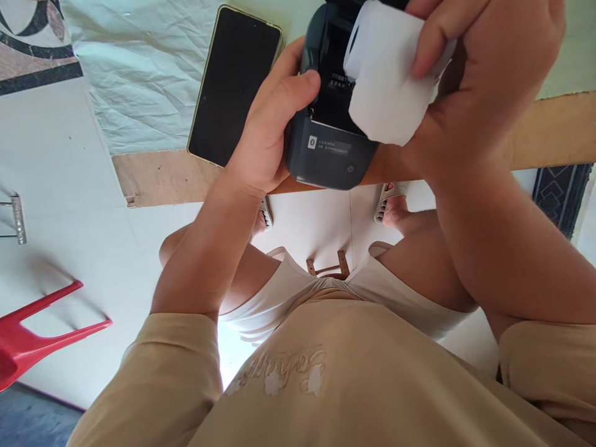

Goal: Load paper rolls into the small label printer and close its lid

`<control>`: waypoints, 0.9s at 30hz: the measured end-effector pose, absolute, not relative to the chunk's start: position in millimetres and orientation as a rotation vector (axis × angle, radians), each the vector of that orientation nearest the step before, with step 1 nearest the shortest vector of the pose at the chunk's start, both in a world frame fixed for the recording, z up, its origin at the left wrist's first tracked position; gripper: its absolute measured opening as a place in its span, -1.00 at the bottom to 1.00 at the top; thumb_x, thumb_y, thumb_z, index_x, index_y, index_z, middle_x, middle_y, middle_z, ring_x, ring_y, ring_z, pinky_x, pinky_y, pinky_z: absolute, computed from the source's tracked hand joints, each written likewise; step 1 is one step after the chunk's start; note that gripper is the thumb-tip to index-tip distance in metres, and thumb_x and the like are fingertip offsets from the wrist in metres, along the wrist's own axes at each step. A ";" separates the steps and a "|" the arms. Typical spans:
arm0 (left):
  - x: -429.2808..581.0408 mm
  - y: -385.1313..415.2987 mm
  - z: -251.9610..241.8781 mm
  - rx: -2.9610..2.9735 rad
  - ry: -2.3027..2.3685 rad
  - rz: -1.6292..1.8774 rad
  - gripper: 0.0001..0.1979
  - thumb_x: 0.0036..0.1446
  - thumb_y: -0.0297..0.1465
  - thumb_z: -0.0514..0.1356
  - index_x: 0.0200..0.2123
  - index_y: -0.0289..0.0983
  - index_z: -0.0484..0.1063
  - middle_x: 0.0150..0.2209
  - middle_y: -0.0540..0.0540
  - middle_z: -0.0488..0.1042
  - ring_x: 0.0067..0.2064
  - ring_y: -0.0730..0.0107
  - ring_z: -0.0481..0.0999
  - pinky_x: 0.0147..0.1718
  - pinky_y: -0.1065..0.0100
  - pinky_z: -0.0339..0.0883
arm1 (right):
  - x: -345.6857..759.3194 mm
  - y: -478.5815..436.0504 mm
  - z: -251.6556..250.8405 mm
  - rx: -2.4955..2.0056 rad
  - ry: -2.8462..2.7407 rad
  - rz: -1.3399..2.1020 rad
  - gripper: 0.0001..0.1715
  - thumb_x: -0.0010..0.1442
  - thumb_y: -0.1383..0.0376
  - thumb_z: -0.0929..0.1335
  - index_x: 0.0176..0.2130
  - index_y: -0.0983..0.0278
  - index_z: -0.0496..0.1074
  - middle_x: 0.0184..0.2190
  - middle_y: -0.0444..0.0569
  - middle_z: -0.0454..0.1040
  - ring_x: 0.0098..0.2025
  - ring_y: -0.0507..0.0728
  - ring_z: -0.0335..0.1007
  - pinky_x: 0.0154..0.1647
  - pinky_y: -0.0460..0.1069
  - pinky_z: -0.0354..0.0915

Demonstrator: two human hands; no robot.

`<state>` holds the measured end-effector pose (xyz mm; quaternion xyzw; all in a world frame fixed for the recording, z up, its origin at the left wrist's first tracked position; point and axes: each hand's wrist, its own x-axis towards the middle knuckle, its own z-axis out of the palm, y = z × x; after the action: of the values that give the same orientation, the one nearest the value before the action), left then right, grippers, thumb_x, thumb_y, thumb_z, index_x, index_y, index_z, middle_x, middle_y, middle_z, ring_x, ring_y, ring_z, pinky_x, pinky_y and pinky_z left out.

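Observation:
My left hand (274, 118) grips the left side of a small dark label printer (333, 158), thumb over its edge. The printer's lid is up, and its black inside with pale printed text shows. A Bluetooth mark and a power button are on its near end. Over the opening, my right hand (493, 68) holds a white paper roll (395, 68) between its fingers, with a loose end of paper hanging toward me. The roll hides part of the compartment; whether it touches the inside, I cannot tell. Left of the printer lies a phone (235, 84) with a dark screen.
The table (158, 177) has a bare wooden front edge and a pale green cloth (135, 81) over it. A red plastic stool (37, 329) is on the tiled floor at left. My legs are beneath the table edge, with a wooden stool part (342, 264) between them.

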<state>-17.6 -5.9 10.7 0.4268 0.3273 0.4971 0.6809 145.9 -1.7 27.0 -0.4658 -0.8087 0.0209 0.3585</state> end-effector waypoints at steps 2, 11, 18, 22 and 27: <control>-19.5 -4.7 9.0 0.934 0.709 1.094 -0.74 0.07 -0.39 -0.07 -0.28 -0.18 0.40 -0.30 -0.02 0.40 -0.02 0.26 0.40 -0.31 0.31 0.38 | 144.7 -0.5 26.9 -1.153 -2.164 0.116 -0.65 0.16 0.21 0.09 -0.45 0.42 0.22 -0.31 -0.16 0.26 -0.19 -0.20 0.18 -0.10 -0.15 0.14; -19.0 -6.1 8.0 0.813 0.645 1.137 -0.81 0.06 -0.43 0.00 -0.26 -0.23 0.36 -0.37 -0.04 0.39 -0.04 0.20 0.43 -0.33 0.36 0.39 | 139.5 -2.4 30.2 -1.116 -2.123 0.109 -0.73 0.08 0.25 0.21 -0.51 0.43 0.13 -0.34 -0.10 0.24 -0.22 -0.16 0.17 -0.17 -0.14 0.17; -18.7 -5.1 9.5 0.854 0.695 1.129 -0.79 0.08 -0.42 -0.01 -0.30 -0.24 0.40 -0.42 -0.06 0.39 -0.09 0.27 0.45 -0.38 0.44 0.33 | 138.1 0.8 26.0 -1.106 -2.083 0.114 -0.70 0.14 0.26 0.14 -0.51 0.44 0.11 -0.31 -0.07 0.28 -0.23 -0.17 0.17 -0.22 -0.13 0.15; -17.7 -6.1 10.2 0.835 0.667 1.144 -0.78 0.10 -0.45 -0.03 -0.28 -0.30 0.39 -0.41 -0.05 0.38 -0.16 0.31 0.47 -0.40 0.46 0.32 | 137.4 -1.1 28.5 -1.128 -2.095 0.124 -0.73 0.12 0.31 0.15 -0.53 0.44 0.12 -0.29 -0.09 0.27 -0.22 -0.17 0.17 -0.19 -0.13 0.15; -17.8 -7.2 11.2 0.818 0.681 1.138 -0.80 0.11 -0.45 -0.01 -0.28 -0.26 0.39 -0.37 -0.04 0.39 -0.10 0.30 0.46 -0.42 0.47 0.32 | 142.8 2.6 27.9 -1.134 -2.170 0.181 -0.74 0.12 0.36 0.12 -0.54 0.45 0.15 -0.28 -0.10 0.25 -0.24 -0.17 0.15 -0.21 -0.13 0.12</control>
<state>-17.8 -7.2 11.2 0.3687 0.3069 0.5130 0.7118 142.8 2.6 27.9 -0.4349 -0.8323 0.0693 0.3367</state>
